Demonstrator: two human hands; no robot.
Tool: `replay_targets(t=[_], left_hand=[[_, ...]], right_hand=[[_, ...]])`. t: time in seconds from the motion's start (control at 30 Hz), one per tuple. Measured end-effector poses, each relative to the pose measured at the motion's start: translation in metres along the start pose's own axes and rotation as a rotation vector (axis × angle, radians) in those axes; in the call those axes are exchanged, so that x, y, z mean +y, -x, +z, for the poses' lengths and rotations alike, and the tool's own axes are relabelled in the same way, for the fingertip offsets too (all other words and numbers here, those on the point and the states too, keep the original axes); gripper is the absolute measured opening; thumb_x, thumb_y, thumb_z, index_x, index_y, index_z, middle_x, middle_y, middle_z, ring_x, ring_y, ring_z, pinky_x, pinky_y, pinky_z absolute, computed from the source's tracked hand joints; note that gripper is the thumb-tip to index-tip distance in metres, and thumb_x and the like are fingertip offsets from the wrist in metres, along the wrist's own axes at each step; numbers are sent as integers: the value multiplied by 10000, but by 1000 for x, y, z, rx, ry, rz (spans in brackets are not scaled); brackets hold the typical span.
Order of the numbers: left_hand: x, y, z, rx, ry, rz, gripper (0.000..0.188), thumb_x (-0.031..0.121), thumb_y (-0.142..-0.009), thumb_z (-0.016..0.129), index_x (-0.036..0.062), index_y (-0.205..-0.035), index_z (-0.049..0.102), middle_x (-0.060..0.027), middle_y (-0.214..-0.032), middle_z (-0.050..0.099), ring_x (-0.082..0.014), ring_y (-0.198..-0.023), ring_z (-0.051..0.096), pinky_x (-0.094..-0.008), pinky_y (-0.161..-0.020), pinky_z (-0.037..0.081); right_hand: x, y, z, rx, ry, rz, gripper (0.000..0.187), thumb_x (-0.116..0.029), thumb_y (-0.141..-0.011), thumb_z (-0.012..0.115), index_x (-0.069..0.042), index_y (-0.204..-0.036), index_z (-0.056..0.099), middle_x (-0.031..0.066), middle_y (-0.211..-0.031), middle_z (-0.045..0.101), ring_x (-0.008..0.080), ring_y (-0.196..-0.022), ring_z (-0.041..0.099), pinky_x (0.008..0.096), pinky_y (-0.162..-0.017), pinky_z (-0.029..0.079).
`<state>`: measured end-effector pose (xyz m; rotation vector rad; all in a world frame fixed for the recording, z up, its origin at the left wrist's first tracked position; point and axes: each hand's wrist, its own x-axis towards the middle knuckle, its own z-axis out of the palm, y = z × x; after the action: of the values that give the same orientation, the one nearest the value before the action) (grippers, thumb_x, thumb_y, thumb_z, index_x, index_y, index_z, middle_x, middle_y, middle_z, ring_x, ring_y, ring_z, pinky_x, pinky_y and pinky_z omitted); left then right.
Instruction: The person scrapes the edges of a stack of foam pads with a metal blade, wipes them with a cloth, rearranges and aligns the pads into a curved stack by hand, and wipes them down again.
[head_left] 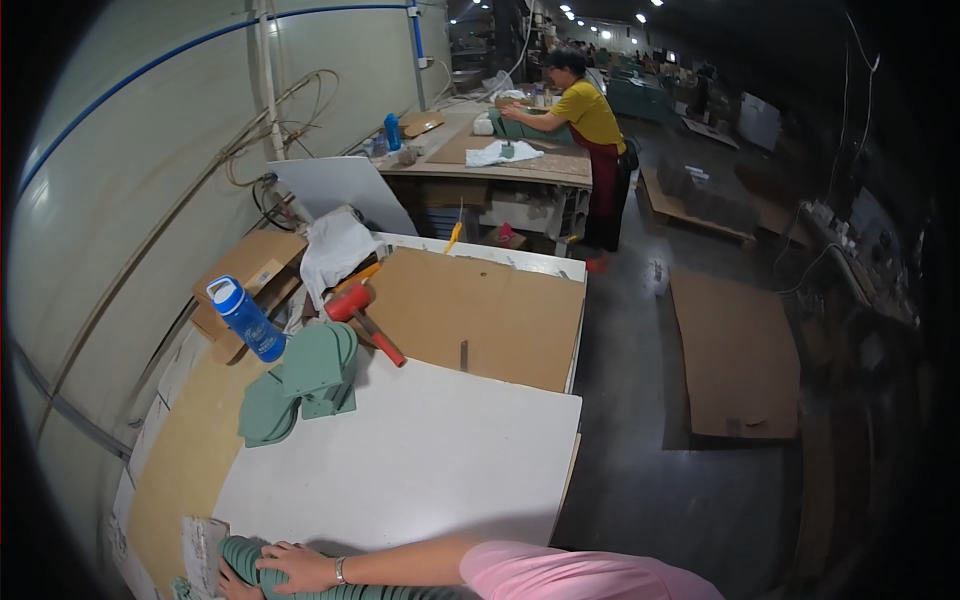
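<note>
At the lower left edge a row of thin green round-edged pieces (pixel 240 549) stands on edge, packed face to face. My right hand (pixel 300 567), with a bracelet at the wrist, lies over the row with its fingers gripping the pieces. Close by, my left hand (pixel 237 585) presses against the row's near side, its fingers curled and partly hidden. A white block-like thing with dark marks (pixel 204 548) touches the row's left end. Farther up the table, flat green arched panels (pixel 318 360) lie in a loose pile.
A red mallet (pixel 350 303), a blue bottle (pixel 246 318) and a white cloth (pixel 338 246) lie beyond the panels, beside a brown board (pixel 470 315). The white tabletop (pixel 420 460) ends at the right above the floor. Another person (pixel 597 130) works at a far table.
</note>
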<state>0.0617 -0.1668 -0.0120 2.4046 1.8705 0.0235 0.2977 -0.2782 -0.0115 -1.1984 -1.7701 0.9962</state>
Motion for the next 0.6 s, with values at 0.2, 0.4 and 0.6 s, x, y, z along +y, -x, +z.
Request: replay_targets(t=[0.2,0.4,0.6], left_hand=[[-30,-12,20,102,-193,-6,892,573,-826,585,49,-1504,339,-309,-1403,472,-474,-1280,460,-553,-1055,363],[-27,-17,19,101,-235,89,937,649,-819,562,50,-1499,324,-310,-1311,541,-489,-1182,528,-570,-977,412],[-9,-13,20,40,-221,-117,1040,572,-718,694,106,-1538,255,-289,-1448,392,-478,-1312,394,-599,-1028,347]], right_hand=[[-6,-2,-1,-15,-2,-4,607,-345,-870,648,-105,-1391,451,148,-1407,386,345,-1333,352,509,-1090,338],[-7,2,-4,-5,13,12,611,-340,-863,655,-100,-1388,455,153,-1421,381,350,-1347,340,509,-1091,340],[-3,-1,-1,-29,-16,7,628,-344,-871,659,-78,-1399,447,170,-1448,372,361,-1369,323,500,-1105,334]])
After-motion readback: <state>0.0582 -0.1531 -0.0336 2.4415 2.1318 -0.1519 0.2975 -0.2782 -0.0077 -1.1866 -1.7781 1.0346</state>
